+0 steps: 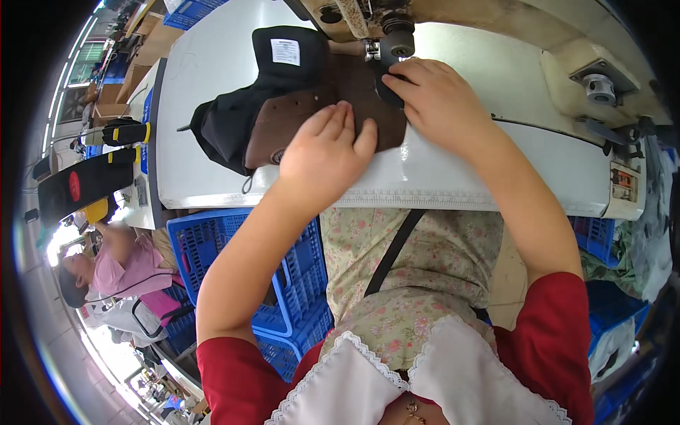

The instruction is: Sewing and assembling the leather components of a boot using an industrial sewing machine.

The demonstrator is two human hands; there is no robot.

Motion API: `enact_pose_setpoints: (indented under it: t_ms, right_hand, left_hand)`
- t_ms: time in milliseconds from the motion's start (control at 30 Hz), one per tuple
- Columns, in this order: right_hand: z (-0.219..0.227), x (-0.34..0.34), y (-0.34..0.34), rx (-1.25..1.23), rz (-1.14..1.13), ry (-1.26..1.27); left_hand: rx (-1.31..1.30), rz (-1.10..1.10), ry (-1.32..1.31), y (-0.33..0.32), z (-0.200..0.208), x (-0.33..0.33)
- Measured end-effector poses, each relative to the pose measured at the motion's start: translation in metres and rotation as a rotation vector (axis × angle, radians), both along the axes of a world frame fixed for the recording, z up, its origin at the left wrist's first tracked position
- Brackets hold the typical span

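A brown and black shoe upper (283,106) lies on the white sewing table (482,177), its far end under the needle of the beige sewing machine (439,28). My left hand (326,152) lies flat on the brown part, fingers spread and pressing it down. My right hand (439,99) pinches the piece's edge right beside the presser foot (374,51). A white label (285,52) shows on the black part.
Blue plastic crates (234,262) stand under the table at the left, more at the right (602,297). Another person in pink (113,265) sits at the far left. A motor and switch box (623,185) hang at the table's right end.
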State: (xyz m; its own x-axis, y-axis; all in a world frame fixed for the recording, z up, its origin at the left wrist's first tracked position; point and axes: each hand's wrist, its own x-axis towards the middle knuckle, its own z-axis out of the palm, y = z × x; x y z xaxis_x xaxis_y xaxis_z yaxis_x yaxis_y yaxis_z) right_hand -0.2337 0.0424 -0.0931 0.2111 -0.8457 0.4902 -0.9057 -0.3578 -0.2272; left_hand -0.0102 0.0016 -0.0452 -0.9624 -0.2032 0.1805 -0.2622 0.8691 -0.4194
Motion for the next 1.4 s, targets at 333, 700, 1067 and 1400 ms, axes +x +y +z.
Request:
enact_pose_setpoints:
  t_ms: [333, 700, 1067, 1400]
  right_hand:
    - [-0.001, 0.001, 0.001, -0.008, 0.004, -0.009]
    - [0.000, -0.002, -0.004, 0.057, 0.020, -0.177]
    - [-0.001, -0.003, -0.003, 0.023, 0.036, -0.071]
    - [-0.001, -0.004, -0.004, 0.097, 0.033, -0.175]
  left_hand:
    - [-0.036, -0.027, 0.130, 0.000, -0.010, -0.008]
    - [-0.026, 0.041, 0.065, 0.002, -0.010, -0.005]
    - [-0.045, 0.026, 0.084, 0.001, -0.014, -0.006]
    - [-0.012, -0.045, 0.167, -0.002, -0.017, -0.005]
